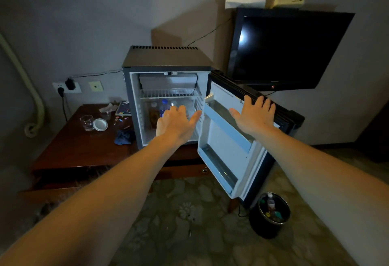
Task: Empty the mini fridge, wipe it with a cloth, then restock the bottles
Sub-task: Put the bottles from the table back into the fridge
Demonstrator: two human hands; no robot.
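Two hands out, both spread flat and holding nothing. Left hand (176, 122) hovering at the mouth of the mini fridge (166, 59), fingers splayed in front of the bottles. Right hand (252, 114) out at the open door (227, 139), fingertips laid over its dark top edge.

Just past the left fingers, low inside the lit white interior: blue-capped bottle (164, 106) with a blue label, amber bottle (154, 114) to its left, and a clear bottle (173, 103) mostly hidden by the hand. Above them, white wire shelf (168, 93).

Below the right palm, upper door rack (223, 120) and lower door rack (216, 164).

Left of the left hand, on the dark wood worktop (80, 150): crumpled blue cloth (124, 137) just beside the fridge wall, and further left a glass jar (86, 121) with a white lid (100, 124) lying next to it.

Beneath the right forearm, black bin (271, 213) on the patterned carpet, a bottle and small rubbish inside, close under the door's lower corner. Carpet under both forearms up to the worktop's front edge.
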